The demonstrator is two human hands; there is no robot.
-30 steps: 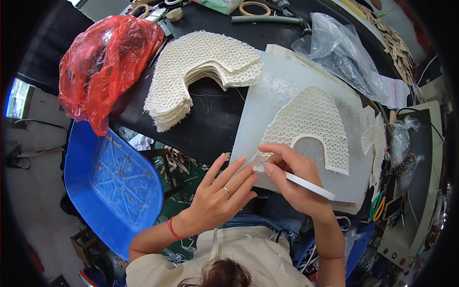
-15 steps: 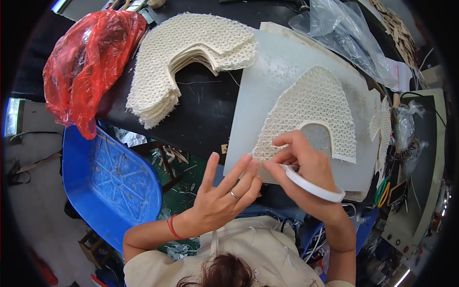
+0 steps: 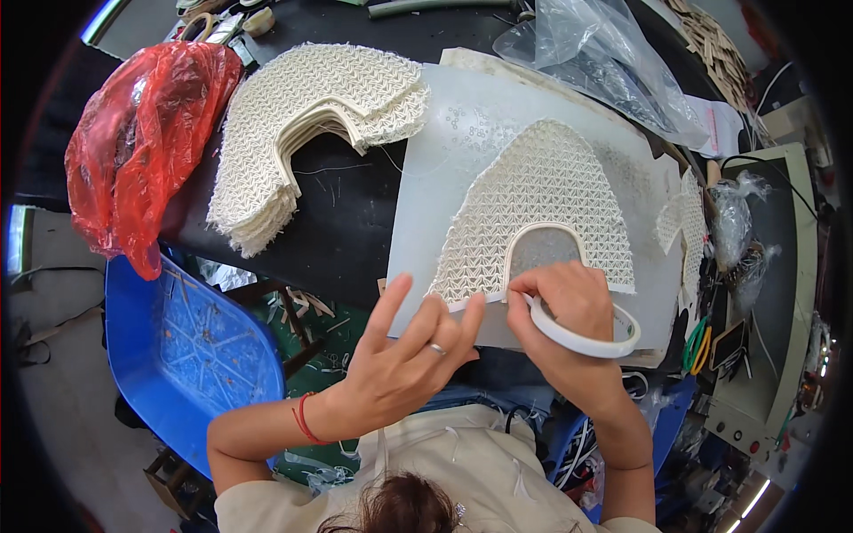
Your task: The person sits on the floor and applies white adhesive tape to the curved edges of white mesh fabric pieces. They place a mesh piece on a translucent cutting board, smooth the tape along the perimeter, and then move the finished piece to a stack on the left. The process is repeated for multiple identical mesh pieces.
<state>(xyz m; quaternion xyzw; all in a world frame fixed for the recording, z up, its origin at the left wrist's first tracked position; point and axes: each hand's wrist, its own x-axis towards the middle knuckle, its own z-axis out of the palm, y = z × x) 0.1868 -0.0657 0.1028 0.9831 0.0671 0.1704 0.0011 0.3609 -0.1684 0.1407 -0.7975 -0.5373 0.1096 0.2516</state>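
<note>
A cream woven upper piece with an arched, bound cutout lies flat on a pale board. My right hand is closed at the cutout's lower left end, with a roll of narrow white tape hanging around its fingers. A thin white strip runs along the piece's lower left edge. My left hand has its fingers spread, their tips at that edge; it grips nothing. The pinch of my right fingertips is partly hidden.
A stack of similar woven pieces sits on the black table, left of the board. Beyond it lies a red plastic bag. A blue tub stands below left. Clear plastic bags lie at the back; a grey machine panel stands right.
My right hand has moved right along the woven piece's lower edge, toward the cutout, with the tape roll. The white strip now shows along that edge. The whole view has shifted slightly.
</note>
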